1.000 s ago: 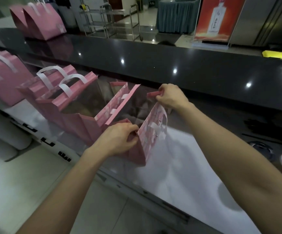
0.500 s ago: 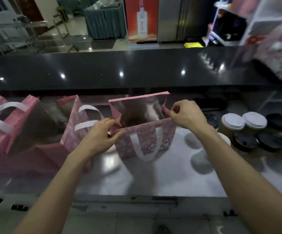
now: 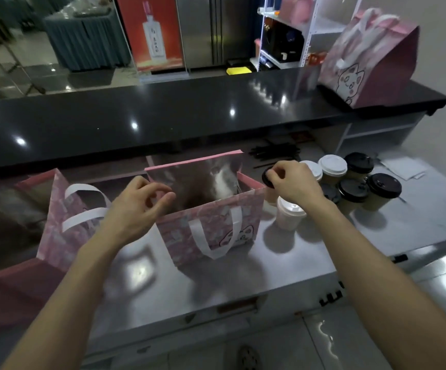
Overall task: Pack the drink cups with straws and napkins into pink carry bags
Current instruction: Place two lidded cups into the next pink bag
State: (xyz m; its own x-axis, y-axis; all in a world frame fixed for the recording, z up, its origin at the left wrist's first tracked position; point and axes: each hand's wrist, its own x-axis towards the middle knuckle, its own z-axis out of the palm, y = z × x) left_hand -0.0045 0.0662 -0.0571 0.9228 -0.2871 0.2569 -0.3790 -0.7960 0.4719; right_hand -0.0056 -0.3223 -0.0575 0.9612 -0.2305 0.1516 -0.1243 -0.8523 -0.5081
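Your left hand (image 3: pixel 139 204) is hovering at the left end of the open pink carry bag (image 3: pixel 211 222), fingers loosely curled and thumb near the fingertips, gripping nothing that you can see; the bag's left edge is lying just beyond your fingertips. Your right hand (image 3: pixel 292 184) is hanging over the bag's right end with fingers bent downward, fingertips right at the black lid of a cup (image 3: pixel 267 180), though whether they are actually pinching that lid is not something the view settles. The bag is standing upright on the steel counter (image 3: pixel 283 265) between your two hands, mouth open, white handle drooping down its near face. Directly beneath your right wrist a white-lidded cup (image 3: pixel 288 213) is standing just beside the bag's right wall. Beyond your right hand the remaining cups (image 3: pixel 355 180) are crowding together, some lidded black, some white, and past them a bundle of black straws (image 3: pixel 275 153) is lying near the back of the counter. To the left of your left hand another pink bag (image 3: pixel 64 217) is leaning close against your wrist. Far off beyond your right hand, a further pink bag (image 3: pixel 366 60) is sitting on the black upper ledge (image 3: pixel 163 116), with white paper sheets (image 3: pixel 403 168) lying out past the cups.
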